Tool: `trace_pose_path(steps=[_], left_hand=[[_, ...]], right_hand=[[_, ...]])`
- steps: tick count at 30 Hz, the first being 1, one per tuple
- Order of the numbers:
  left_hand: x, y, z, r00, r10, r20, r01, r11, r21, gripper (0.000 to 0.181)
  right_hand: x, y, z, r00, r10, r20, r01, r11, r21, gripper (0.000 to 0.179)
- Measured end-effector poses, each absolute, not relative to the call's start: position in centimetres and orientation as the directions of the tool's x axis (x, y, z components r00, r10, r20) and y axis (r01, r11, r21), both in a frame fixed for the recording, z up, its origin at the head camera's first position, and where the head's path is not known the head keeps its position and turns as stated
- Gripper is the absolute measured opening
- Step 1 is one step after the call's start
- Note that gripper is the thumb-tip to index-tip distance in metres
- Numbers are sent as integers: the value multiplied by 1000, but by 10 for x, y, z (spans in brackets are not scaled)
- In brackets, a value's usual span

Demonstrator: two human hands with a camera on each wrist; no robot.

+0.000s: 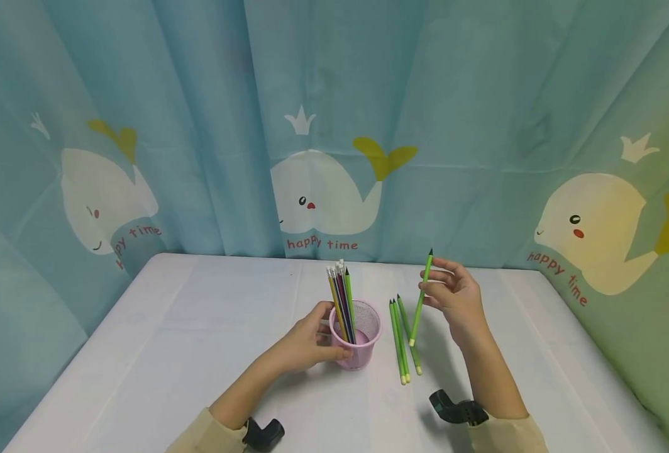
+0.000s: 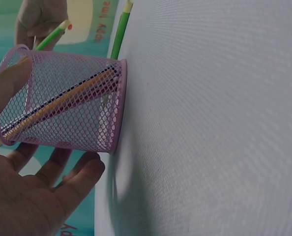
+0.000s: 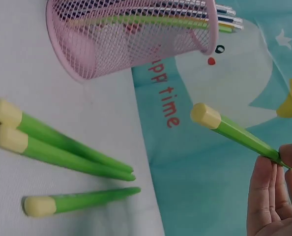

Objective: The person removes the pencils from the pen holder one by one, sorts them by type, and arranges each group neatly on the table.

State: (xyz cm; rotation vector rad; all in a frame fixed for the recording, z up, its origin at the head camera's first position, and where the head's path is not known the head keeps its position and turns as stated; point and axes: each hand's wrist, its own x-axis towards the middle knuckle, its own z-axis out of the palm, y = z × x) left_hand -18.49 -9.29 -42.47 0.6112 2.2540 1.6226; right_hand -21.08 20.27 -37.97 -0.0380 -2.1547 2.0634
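Note:
A pink mesh pencil cup [image 1: 363, 318] stands upright on the table, with several pencils [image 1: 342, 302] leaning in it, one of them green. My left hand [image 1: 312, 343] holds the cup from its left side, thumb at the front and fingers round the back. My right hand [image 1: 453, 296] pinches a green pencil [image 1: 422, 302] between thumb and fingers, in the air right of the cup. That pencil's dark tip points up and its pale yellow end hangs down. Below it, three more green pencils [image 1: 397, 343] lie on the table, their yellow ends toward me.
The white table [image 1: 199, 327] reaches back to a blue curtain [image 1: 459, 126] printed with white whales. A black wrist mount [image 1: 456, 409] is strapped at the right sleeve, and another [image 1: 263, 434] at the left.

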Motion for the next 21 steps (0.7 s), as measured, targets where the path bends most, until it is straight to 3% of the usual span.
trace_pose_path(steps=[21], left_hand=[[-185, -93, -424, -863, 505, 17, 177, 269, 947, 72]], right_hand=[[-221, 209, -401, -985, 169, 26, 6, 186, -983, 50]])
